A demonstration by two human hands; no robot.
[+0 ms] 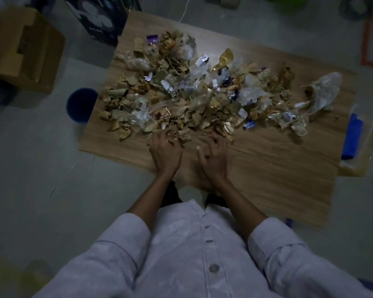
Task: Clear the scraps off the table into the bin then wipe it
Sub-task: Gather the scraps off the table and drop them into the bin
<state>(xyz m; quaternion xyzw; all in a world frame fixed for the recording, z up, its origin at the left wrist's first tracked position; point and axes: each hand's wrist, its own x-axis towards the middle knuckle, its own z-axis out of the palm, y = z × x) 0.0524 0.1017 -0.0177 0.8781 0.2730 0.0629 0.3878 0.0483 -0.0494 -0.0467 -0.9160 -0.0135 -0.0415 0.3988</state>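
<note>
A wide heap of scraps (pixel 192 91), brown cardboard bits, clear plastic and white and blue paper, covers the far half of the wooden table (pixel 267 164). My left hand (pixel 165 151) lies at the heap's near edge with its fingertips among the cardboard bits. Right beside it, my right hand (pixel 213 155) has spread, slightly bent fingers touching the scraps; it is blurred. Neither hand plainly holds anything. A round blue bin (pixel 81 104) stands on the floor by the table's left edge.
An open cardboard box (pixel 24 50) sits on the floor at the far left. A blue object (pixel 352 138) lies on cardboard by the table's right edge. Red tape (pixel 368 44) marks the floor at the far right. A dark printed box (pixel 99 16) stands behind the table.
</note>
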